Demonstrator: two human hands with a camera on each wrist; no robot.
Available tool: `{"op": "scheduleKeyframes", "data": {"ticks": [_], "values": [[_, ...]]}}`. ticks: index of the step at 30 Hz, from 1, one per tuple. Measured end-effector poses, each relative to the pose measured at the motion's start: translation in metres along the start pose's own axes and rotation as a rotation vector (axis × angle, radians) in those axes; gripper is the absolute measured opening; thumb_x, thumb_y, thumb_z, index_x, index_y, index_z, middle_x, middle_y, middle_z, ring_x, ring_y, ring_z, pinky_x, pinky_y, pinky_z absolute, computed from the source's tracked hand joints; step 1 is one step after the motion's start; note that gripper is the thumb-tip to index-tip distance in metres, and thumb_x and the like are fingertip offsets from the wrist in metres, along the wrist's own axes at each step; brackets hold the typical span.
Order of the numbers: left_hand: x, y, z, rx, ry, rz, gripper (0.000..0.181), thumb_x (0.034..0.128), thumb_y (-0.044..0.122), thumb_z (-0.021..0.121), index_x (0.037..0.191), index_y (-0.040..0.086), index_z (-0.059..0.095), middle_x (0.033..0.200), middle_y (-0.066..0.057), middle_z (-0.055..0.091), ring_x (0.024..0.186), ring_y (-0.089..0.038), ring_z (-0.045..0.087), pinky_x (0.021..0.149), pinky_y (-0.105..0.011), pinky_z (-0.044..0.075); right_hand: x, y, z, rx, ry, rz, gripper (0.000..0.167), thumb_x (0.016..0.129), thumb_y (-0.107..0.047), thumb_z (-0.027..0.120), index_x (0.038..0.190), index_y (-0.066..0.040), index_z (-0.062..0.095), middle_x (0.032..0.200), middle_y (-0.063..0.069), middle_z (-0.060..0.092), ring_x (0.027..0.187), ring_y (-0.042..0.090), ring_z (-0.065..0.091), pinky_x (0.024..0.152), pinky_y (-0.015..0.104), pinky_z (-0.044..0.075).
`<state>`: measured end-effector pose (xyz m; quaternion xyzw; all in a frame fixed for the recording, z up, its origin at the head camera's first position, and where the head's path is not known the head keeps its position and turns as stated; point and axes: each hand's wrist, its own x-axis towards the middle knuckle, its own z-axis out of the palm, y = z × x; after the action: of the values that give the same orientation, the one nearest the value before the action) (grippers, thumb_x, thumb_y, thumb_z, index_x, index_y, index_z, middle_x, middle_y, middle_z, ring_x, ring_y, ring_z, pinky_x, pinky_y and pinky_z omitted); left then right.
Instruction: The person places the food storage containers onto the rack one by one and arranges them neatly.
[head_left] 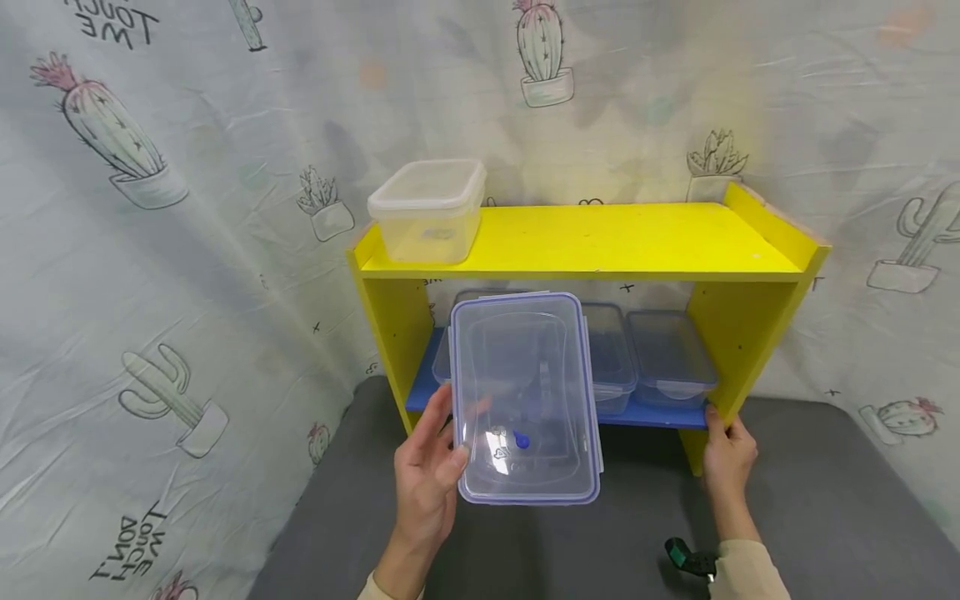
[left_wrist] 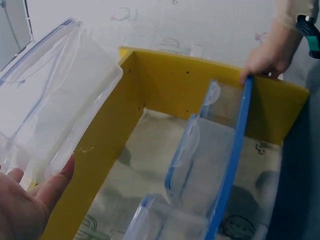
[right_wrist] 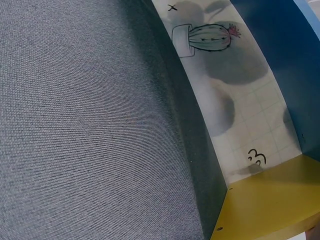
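Note:
My left hand (head_left: 429,475) holds a clear plastic food container (head_left: 525,358) by its left side, thumb at the front. The container is raised before the shelf unit, its blue-rimmed lid with a blue valve facing me. In the left wrist view, the fingers (left_wrist: 57,187) support the container (left_wrist: 65,95) from below. Lower right, my right hand (head_left: 729,458) grips the side panel of the yellow shelf unit (head_left: 615,237) near the blue shelf's right end. Only a sliver of that hand (right_wrist: 314,234) shows in the right wrist view.
Similar lidded containers stand on the blue shelf (head_left: 648,415), including one at the right end (head_left: 671,354); the held one hides part of them. A white-lidded tub (head_left: 431,217) sits top left. The unit stands on a grey surface (head_left: 570,542) before a cactus-print curtain (head_left: 300,108).

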<state>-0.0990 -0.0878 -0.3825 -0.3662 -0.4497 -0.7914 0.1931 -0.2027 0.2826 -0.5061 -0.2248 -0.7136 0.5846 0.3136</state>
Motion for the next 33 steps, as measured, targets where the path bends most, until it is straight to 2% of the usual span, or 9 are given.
{"op": "scheduleKeyframes", "data": {"ticks": [3, 6, 9, 12, 20, 24, 29, 33], "values": [[0.003, -0.001, 0.003, -0.008, 0.001, -0.002, 0.062, 0.0913, -0.007, 0.054, 0.148, -0.007, 0.029, 0.149, -0.014, 0.045, 0.127, -0.033, 0.056, 0.097, -0.035, 0.051, 0.000, 0.000, 0.001, 0.020, 0.004, -0.011, 0.034, 0.095, -0.038, 0.060, 0.105, -0.007, 0.068, 0.076, -0.035, 0.053, 0.074, 0.001, 0.049, 0.064, 0.012, 0.038], [0.007, -0.002, 0.007, -0.007, 0.029, -0.039, 0.063, 0.0906, -0.004, 0.058, 0.148, -0.003, 0.031, 0.150, -0.009, 0.046, 0.128, -0.028, 0.056, 0.096, -0.034, 0.051, 0.000, 0.000, 0.002, 0.035, 0.007, -0.019, 0.031, 0.095, -0.037, 0.060, 0.104, -0.008, 0.068, 0.076, -0.034, 0.054, 0.074, 0.003, 0.050, 0.064, 0.011, 0.038], [0.011, -0.001, 0.010, 0.029, 0.060, -0.077, 0.065, 0.0898, 0.000, 0.060, 0.149, -0.001, 0.033, 0.150, -0.006, 0.046, 0.127, -0.023, 0.056, 0.094, -0.034, 0.052, 0.000, -0.001, 0.001, 0.041, 0.010, -0.020, 0.030, 0.095, -0.037, 0.061, 0.104, -0.009, 0.068, 0.076, -0.034, 0.054, 0.074, 0.004, 0.050, 0.063, 0.011, 0.039], [0.017, -0.001, 0.013, 0.051, 0.077, -0.088, 0.065, 0.0897, 0.002, 0.061, 0.149, -0.001, 0.033, 0.150, -0.006, 0.046, 0.126, -0.023, 0.057, 0.095, -0.034, 0.052, 0.000, -0.002, 0.000, 0.041, 0.007, -0.016, 0.032, 0.095, -0.037, 0.061, 0.105, -0.007, 0.068, 0.075, -0.034, 0.054, 0.074, 0.003, 0.050, 0.064, 0.011, 0.039], [0.030, -0.004, 0.015, 0.042, 0.079, -0.051, 0.061, 0.0911, 0.002, 0.059, 0.148, 0.000, 0.036, 0.147, -0.008, 0.048, 0.125, -0.027, 0.058, 0.098, -0.034, 0.050, 0.000, -0.003, -0.003, 0.013, -0.006, -0.009, 0.035, 0.096, -0.038, 0.060, 0.106, -0.006, 0.067, 0.075, -0.034, 0.053, 0.072, 0.001, 0.049, 0.064, 0.011, 0.039], [0.038, -0.007, 0.017, 0.069, 0.067, -0.039, 0.060, 0.0916, 0.005, 0.060, 0.147, -0.001, 0.036, 0.145, -0.008, 0.050, 0.125, -0.028, 0.058, 0.099, -0.035, 0.049, 0.000, -0.003, -0.003, 0.009, -0.008, -0.013, 0.035, 0.096, -0.038, 0.060, 0.106, -0.005, 0.067, 0.075, -0.034, 0.053, 0.072, 0.000, 0.049, 0.063, 0.011, 0.039], [0.049, -0.007, 0.018, 0.093, 0.084, -0.021, 0.063, 0.0908, 0.007, 0.062, 0.148, 0.000, 0.036, 0.147, -0.008, 0.048, 0.124, -0.028, 0.059, 0.099, -0.036, 0.049, -0.003, -0.003, -0.001, -0.014, 0.003, -0.018, 0.036, 0.095, -0.039, 0.060, 0.106, -0.004, 0.067, 0.074, -0.037, 0.051, 0.071, -0.001, 0.049, 0.062, 0.010, 0.038], [0.055, -0.006, 0.017, 0.075, 0.087, -0.001, 0.062, 0.0908, 0.005, 0.061, 0.148, 0.001, 0.037, 0.148, -0.008, 0.048, 0.124, -0.029, 0.059, 0.101, -0.035, 0.048, -0.004, -0.004, 0.000, 0.008, 0.001, -0.024, 0.036, 0.096, -0.037, 0.060, 0.106, -0.004, 0.067, 0.074, -0.036, 0.052, 0.071, -0.002, 0.049, 0.062, 0.010, 0.038]]}}
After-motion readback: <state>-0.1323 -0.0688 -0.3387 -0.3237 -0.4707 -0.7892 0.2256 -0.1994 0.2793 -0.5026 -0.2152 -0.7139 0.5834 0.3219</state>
